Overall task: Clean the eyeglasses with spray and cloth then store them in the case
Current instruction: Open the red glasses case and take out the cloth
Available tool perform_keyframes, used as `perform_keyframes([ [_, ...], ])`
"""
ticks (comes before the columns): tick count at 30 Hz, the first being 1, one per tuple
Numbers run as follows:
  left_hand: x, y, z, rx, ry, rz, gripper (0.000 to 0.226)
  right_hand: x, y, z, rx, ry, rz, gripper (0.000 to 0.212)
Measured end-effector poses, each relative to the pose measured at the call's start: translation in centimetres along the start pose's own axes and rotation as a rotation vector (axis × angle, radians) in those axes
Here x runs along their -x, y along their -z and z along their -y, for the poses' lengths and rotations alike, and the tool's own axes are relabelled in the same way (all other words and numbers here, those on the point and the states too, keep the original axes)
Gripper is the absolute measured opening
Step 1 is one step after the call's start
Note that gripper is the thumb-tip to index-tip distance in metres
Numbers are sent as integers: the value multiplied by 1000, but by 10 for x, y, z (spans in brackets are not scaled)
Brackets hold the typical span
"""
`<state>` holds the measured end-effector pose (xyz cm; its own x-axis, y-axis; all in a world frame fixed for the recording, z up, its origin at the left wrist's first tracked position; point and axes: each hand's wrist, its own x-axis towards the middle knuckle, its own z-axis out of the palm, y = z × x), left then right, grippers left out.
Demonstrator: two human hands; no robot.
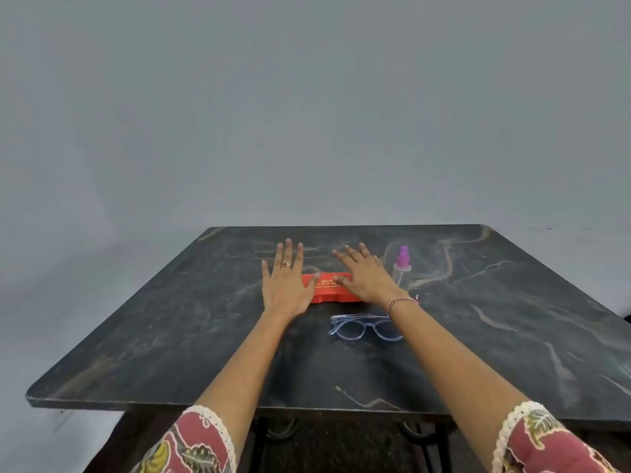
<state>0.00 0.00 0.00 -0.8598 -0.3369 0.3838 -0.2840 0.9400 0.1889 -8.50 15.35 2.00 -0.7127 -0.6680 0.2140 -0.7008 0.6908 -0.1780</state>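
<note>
A red eyeglasses case (329, 291) with gold lettering lies shut in the middle of the dark marble table (170, 336). My left hand (286, 285) is spread flat with straight fingers, its thumb at the case's left end. My right hand (365, 276) is also flat, its thumb and palm lying over the case's right end. Clear blue-framed eyeglasses (363, 326) lie on the table just in front of the case, partly under my right forearm. A small clear spray bottle (401, 270) with a purple cap stands upright right of my right hand. No cloth is visible.
The table's near edge (239, 406) runs below my forearms, with dark metal legs under it. A plain grey wall rises behind the far edge. Bare marble stretches to the left and right of the objects.
</note>
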Motion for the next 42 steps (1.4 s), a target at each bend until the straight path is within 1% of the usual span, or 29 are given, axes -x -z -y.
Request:
perform_keyframes([
  [3, -8, -9, 4, -11, -28, 84, 72, -7, -6, -7, 24, -3, 80, 67],
  [8, -11, -21, 14, 188, -83, 199, 61, -12, -12, -9, -92, 13, 162, 62],
  [12, -10, -24, 20, 309, -116, 186, 59, -11, -12, -4, -172, 30, 186, 67],
  [15, -7, -20, 25, 360, -159, 176, 61, -10, -9, -2, -171, 42, 203, 75],
  [18, -2, -14, 33, 379, -173, 178, 66, -11, -8, 4, -162, 54, 195, 76],
  [21, 2, -6, 46, 362, -180, 208, 74, -13, -9, 18, -132, 67, 188, 77],
  [26, 12, 8, 80, 334, -158, 190, 78, -19, -18, 55, -93, 144, 181, 76],
  [29, 20, 16, 100, 317, -123, 173, 79, -24, -24, 81, 17, 158, 201, 76],
  [33, 32, 21, 122, 371, -69, 153, 89, -25, -37, 111, 130, 159, 229, 81],
  [37, 38, 19, 129, 453, -18, 80, 77, -21, -42, 124, 186, 217, 181, 74],
  [42, 38, 16, 128, 519, 21, 63, 72, -15, -51, 123, 297, 271, 110, 61],
])
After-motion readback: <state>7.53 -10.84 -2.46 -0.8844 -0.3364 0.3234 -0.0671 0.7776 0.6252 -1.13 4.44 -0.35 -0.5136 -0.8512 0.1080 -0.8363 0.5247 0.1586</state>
